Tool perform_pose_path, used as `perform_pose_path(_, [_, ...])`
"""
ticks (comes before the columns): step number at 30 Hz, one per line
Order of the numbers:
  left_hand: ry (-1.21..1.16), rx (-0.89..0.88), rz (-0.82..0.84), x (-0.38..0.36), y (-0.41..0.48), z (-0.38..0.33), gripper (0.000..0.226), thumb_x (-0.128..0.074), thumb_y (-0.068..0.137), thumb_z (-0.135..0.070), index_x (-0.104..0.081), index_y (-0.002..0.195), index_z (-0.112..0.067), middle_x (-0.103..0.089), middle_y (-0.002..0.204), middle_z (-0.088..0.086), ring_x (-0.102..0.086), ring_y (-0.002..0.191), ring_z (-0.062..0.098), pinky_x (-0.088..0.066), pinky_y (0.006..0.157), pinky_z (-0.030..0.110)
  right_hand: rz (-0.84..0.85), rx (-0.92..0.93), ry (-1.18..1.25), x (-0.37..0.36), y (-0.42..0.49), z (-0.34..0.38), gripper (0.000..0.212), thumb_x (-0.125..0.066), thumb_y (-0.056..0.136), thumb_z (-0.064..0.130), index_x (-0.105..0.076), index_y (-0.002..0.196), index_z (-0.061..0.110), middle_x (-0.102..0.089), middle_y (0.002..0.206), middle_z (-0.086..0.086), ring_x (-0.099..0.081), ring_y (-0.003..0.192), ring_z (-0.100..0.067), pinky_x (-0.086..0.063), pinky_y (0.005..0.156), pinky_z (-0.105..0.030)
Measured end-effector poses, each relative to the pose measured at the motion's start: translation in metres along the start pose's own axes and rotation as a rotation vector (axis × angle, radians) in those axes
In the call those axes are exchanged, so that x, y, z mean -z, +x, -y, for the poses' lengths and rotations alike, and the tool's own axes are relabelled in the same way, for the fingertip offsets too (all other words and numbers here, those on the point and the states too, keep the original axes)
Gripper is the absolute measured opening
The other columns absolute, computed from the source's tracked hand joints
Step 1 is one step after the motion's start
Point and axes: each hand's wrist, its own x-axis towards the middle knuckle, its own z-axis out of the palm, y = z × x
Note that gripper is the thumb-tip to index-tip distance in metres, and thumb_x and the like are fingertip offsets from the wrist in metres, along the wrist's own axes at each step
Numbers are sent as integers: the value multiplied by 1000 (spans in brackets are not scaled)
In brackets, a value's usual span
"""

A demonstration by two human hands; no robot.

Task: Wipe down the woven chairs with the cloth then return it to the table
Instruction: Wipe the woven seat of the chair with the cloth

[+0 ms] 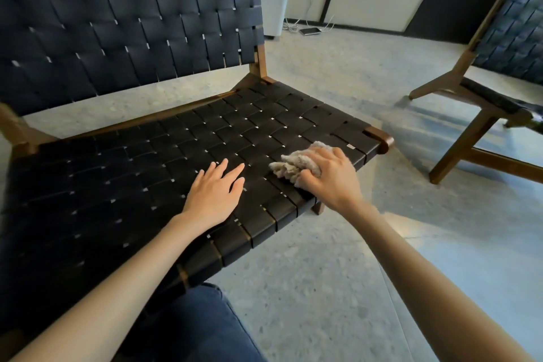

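matt woven chair, fuzzy cloth

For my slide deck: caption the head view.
Right hand grips a cloth on the woven chair seat; left hand rests flat beside it.

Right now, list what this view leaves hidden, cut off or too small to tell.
Head view only.
Cloth: the part under the right hand is hidden by that hand.
Near chair: backrest top and seat's left side cut off by the frame edges.
Second chair: mostly cut off by the right edge.
Flat device on the floor: too small to identify.
Table: nowhere in frame.
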Motion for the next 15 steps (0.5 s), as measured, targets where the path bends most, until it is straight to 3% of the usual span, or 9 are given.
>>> perform_pose_path(3, [26, 41, -24, 0, -5, 2, 49, -21, 102, -42, -17, 150, -34, -10, 159, 0, -2, 147, 21, -1, 117, 41, 15, 39, -36, -10, -9, 15, 47, -52, 85, 59, -61, 123, 34, -58, 128, 10, -45, 108, -15, -37, 89, -31])
perform_pose_path(6, [40, 47, -25, -1, -5, 1, 49, -21, 102, -42, -15, 150, -36, -9, 160, 0, -2, 147, 21, 1, 117, 45, -40, 48, -85, -6, -1, 3, 46, -56, 83, 62, -63, 118, 33, -60, 121, 6, -47, 109, -20, -35, 84, -30])
perform_pose_path(9, [45, 44, -33, -3, -3, 4, 49, -21, 101, -43, -16, 149, -37, -9, 159, 0, -1, 147, 22, 5, 116, 47, -93, -95, -154, 8, 29, -35, 45, -55, 83, 54, -64, 119, 27, -58, 122, -2, -47, 110, -27, -38, 91, -36])
perform_pose_path(12, [35, 44, -46, -6, 0, 7, 48, -22, 101, -43, -16, 149, -38, -10, 159, 0, -1, 147, 21, 5, 116, 46, -89, -268, -198, 16, 59, -64, 49, -53, 85, 51, -59, 126, 25, -51, 134, -6, -39, 119, -35, -29, 105, -41])
perform_pose_path(15, [24, 64, -56, -7, 4, 7, 49, -22, 101, -42, -16, 149, -37, -10, 159, 1, -1, 147, 21, 3, 116, 45, -68, -315, -208, 14, 73, -62, 49, -47, 86, 51, -56, 129, 29, -50, 137, -4, -39, 122, -35, -35, 103, -43])
